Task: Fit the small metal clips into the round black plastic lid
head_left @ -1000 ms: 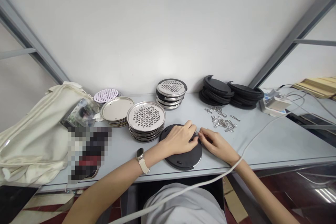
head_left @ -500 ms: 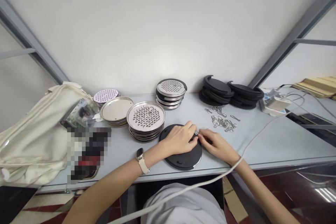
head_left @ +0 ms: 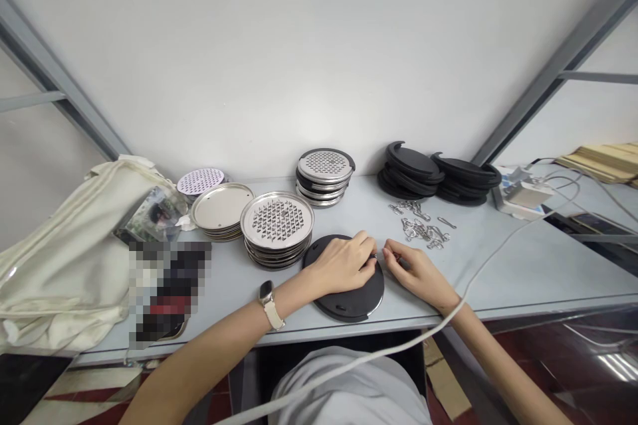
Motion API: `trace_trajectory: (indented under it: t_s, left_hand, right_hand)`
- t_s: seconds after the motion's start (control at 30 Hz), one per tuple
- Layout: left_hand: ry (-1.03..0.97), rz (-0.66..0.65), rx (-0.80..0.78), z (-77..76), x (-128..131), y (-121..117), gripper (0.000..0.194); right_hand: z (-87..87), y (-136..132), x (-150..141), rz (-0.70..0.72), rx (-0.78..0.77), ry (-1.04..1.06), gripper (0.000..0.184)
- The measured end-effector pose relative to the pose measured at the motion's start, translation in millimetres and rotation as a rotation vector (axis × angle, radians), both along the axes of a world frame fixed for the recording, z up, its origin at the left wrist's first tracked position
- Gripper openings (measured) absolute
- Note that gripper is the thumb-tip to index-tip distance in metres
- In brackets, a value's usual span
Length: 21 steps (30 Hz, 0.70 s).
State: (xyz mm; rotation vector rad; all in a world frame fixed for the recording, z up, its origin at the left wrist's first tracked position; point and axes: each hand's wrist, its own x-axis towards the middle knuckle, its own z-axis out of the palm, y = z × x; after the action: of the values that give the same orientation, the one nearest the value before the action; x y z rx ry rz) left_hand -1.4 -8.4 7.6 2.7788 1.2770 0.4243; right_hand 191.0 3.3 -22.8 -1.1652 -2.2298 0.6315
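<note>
Where left hand [head_left: 345,261] rests, black disc [head_left: 349,302] lies beneath.

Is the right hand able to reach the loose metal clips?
Probably yes: the right hand is close to the metal clips, with bare table between them. The white cable crosses the wrist in view, not this gap.

Matt black plastic-looking disc [head_left: 351,302]
</note>
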Motion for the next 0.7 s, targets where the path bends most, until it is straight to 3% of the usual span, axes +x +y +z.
trace_trajectory:
  t_s: [0.33, 0.7]
  left_hand:
    - [-0.045, 0.063, -0.034, 1.1, 1.4, -1.3, 0.018]
    - [-0.006, 0.090, 0.004, 1.9, 2.0, -2.4, 0.018]
  right_hand:
    - [5.0, -2.2, -3.2, 0.007, -0.015, 0.015, 0.021]
    - [1.2, 1.8, -5.0, 0.056, 0.000, -0.047, 0.026]
